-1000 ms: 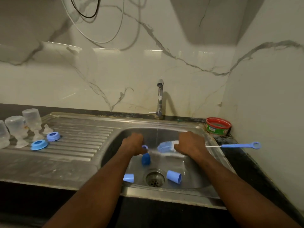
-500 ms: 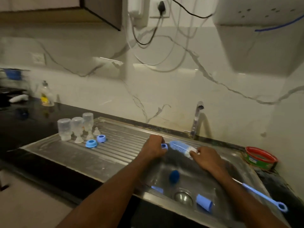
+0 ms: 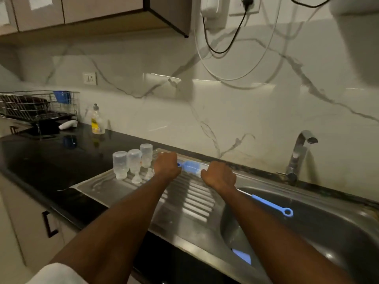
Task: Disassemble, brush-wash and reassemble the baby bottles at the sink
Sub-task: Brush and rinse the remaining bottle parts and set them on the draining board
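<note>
both hands are over the ribbed drainboard (image 3: 190,199), left of the sink (image 3: 320,226). the left hand (image 3: 166,165) has its fingers curled round a small blue part (image 3: 178,165) that only just peeks out at the knuckles; what it is cannot be told. the right hand (image 3: 219,177) has its fingers curled round the brush (image 3: 272,205), gripping it near the head. the bristle head (image 3: 191,167), pale blue and blurred, lies between the two hands, and the blue handle with its ring end trails back past the right wrist, over the sink's left edge.

left of the left hand, at the far left corner of the drainboard, three clear bottles (image 3: 133,162) stand in a close row. two clear teats (image 3: 137,178) sit on the drainboard just in front of them, the nearer one close beside the left wrist.

inside the sink, against its near wall, a light blue piece (image 3: 242,255) shows between the forearms, partly hidden. the tap (image 3: 299,154) rises behind the sink at the wall.

left of the drainboard runs the dark desk (image 3: 51,165). far along it a soap bottle (image 3: 97,122) with a yellow label stands by the wall, and beyond that a wire rack (image 3: 34,107). a white sleeve (image 3: 55,273) shows at the bottom edge, on the left arm.
</note>
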Motion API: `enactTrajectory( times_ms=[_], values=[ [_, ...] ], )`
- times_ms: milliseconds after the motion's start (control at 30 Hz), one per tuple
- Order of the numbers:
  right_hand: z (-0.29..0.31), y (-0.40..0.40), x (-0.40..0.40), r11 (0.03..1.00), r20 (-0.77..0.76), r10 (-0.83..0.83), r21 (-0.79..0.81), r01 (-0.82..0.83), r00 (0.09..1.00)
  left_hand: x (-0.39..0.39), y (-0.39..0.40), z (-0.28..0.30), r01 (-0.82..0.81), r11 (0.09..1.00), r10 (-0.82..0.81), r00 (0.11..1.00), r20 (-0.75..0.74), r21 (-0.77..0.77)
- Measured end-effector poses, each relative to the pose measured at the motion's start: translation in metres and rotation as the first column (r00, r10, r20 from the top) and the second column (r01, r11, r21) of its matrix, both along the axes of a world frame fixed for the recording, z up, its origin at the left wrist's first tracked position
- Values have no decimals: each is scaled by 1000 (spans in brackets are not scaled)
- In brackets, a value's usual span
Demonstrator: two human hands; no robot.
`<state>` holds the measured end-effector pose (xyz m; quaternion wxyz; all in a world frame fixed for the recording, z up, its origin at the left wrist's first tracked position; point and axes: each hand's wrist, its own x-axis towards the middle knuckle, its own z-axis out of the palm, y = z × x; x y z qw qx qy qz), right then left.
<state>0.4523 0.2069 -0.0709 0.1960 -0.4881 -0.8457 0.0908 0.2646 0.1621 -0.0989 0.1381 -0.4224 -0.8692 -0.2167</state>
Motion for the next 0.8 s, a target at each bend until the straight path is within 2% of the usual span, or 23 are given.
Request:
enactTrajectory(
  times_ms=[200,467,633,800],
  values=[
    [-16,3,-30,997,-8,-55,55,55,998,-18,6,-12,-15,994,11,999,-39,-107],
    [-23,11,-23,998,15,-59,39,58,998,-15,5,-13,27,989,-36,998,-55,-144],
    [-19,14,21,997,-38,-64,40,65,997,17,10,-3,155,983,-162,984,-69,-97],
    [-14,23,103,986,-20,-152,64,153,988,86,30,-10,320,945,-328,928,-180,-73]
  ],
)
